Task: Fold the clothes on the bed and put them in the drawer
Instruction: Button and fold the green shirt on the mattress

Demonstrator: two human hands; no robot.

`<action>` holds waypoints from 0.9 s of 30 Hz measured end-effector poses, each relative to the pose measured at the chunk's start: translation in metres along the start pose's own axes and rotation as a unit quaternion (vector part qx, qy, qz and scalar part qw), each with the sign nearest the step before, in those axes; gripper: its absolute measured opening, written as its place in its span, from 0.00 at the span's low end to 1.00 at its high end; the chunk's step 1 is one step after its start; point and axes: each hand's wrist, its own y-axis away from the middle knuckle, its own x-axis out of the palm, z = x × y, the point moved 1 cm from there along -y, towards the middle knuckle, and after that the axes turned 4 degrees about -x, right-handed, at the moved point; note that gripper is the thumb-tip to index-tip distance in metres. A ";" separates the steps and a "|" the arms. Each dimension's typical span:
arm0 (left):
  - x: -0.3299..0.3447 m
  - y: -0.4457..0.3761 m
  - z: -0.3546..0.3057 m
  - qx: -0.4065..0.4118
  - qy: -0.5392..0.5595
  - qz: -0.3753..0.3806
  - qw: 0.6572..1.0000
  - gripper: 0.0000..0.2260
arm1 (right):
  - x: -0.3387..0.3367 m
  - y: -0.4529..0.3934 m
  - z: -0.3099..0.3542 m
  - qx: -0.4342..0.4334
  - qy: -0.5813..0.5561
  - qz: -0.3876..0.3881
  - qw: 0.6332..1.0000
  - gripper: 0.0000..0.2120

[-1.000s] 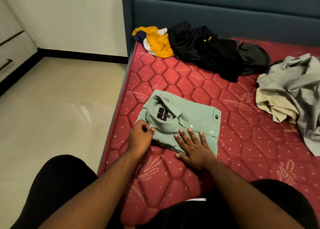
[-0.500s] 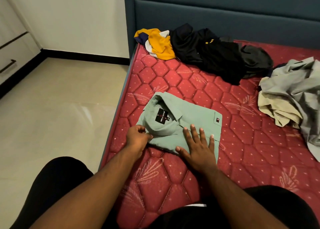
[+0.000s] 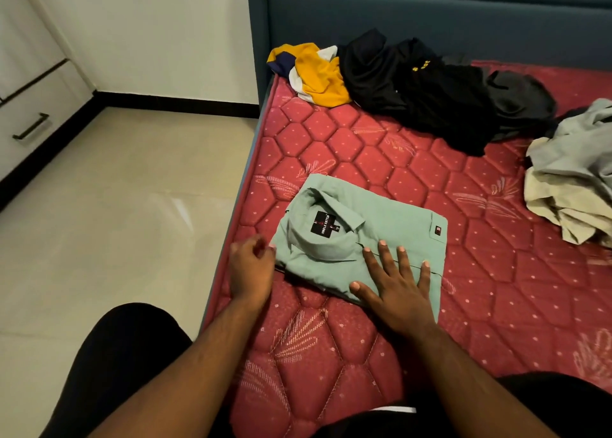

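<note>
A folded mint-green shirt lies on the red quilted mattress, collar and black label facing up. My right hand rests flat on its near edge with fingers spread. My left hand is at the shirt's left edge, fingers loosely curled and blurred; it holds nothing that I can see. A white drawer front with a dark handle stands at the far left across the floor.
Unfolded clothes lie near the teal headboard: a yellow, navy and white shirt, a black garment, and a grey and beige heap at the right. Beige tiled floor runs left of the bed.
My left hand has let go of the shirt's near-left corner and drawn back to the left. My right hand has slid slightly further onto the shirt and stays flat.
</note>
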 end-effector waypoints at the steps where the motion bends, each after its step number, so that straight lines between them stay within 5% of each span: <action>1: -0.001 -0.003 -0.001 -0.012 -0.007 0.015 1.000 0.08 | -0.003 0.000 0.001 0.002 -0.021 -0.008 1.000 0.40; 5: -0.005 -0.015 -0.010 -0.053 -0.022 0.092 0.994 0.14 | -0.032 -0.016 0.018 0.011 -0.171 -0.180 0.969 0.34; 8: -0.009 -0.021 -0.009 -0.090 0.032 0.120 0.988 0.14 | -0.066 -0.062 0.040 -0.105 -0.188 -0.261 0.941 0.18; 10: -0.010 -0.021 -0.007 -0.115 0.072 0.128 0.982 0.12 | -0.091 -0.103 0.067 -0.209 -0.165 -0.216 0.939 0.14; 13: -0.011 -0.017 -0.006 -0.148 0.100 0.144 0.973 0.11 | -0.106 -0.155 0.113 -0.296 -0.053 -0.041 0.953 0.18; 18: -0.008 -0.024 0.003 -0.191 0.121 0.167 0.960 0.08 | -0.082 -0.194 0.162 -0.297 0.167 0.219 0.914 0.22; 22: -0.004 -0.026 0.010 -0.178 0.118 0.148 0.966 0.08 | -0.084 -0.206 0.169 -0.312 0.224 0.259 0.886 0.10; 27: -0.004 -0.027 0.011 -0.114 0.086 0.095 0.985 0.09 | -0.074 -0.217 0.163 -0.334 0.275 0.225 0.873 0.11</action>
